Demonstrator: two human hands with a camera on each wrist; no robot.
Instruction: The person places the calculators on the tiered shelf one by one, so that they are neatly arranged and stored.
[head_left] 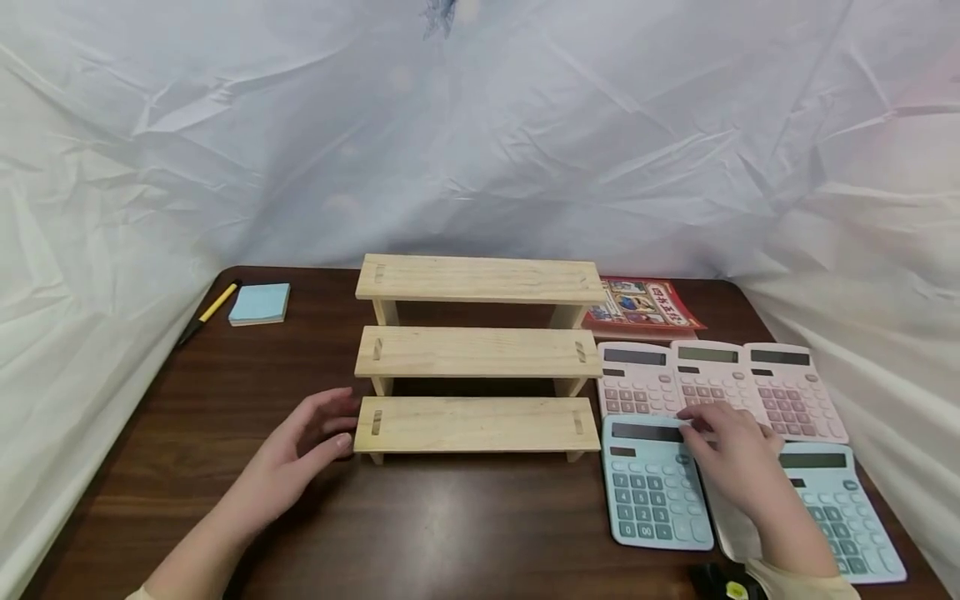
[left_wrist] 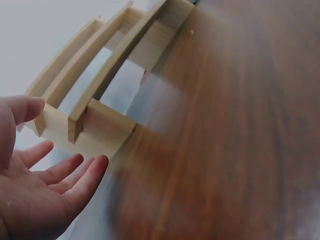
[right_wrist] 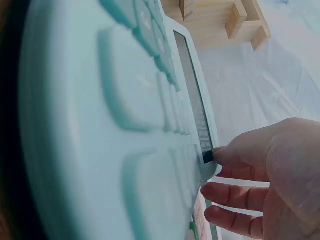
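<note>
My left hand (head_left: 300, 450) is beside the left end of a three-step wooden stand (head_left: 480, 425), thumb and fingers spread apart and fingertips near the lowest step. In the left wrist view the same hand (left_wrist: 55, 185) has nothing in its palm. At the right, my right hand (head_left: 731, 454) pinches the top right corner of a light blue calculator (head_left: 648, 483). The right wrist view shows the thumb on the corner beside the display (right_wrist: 192, 90), with the fingers (right_wrist: 235, 195) behind the edge. A pale smooth object (head_left: 731, 525) lies partly hidden under my right forearm.
Three pink calculators (head_left: 633, 379) lie in a row behind, and another blue calculator (head_left: 843, 508) is at the far right. A red booklet (head_left: 648, 304) sits behind the stand's right end. Blue sticky notes (head_left: 259, 303) and a yellow-black pen (head_left: 217, 304) are at the back left.
</note>
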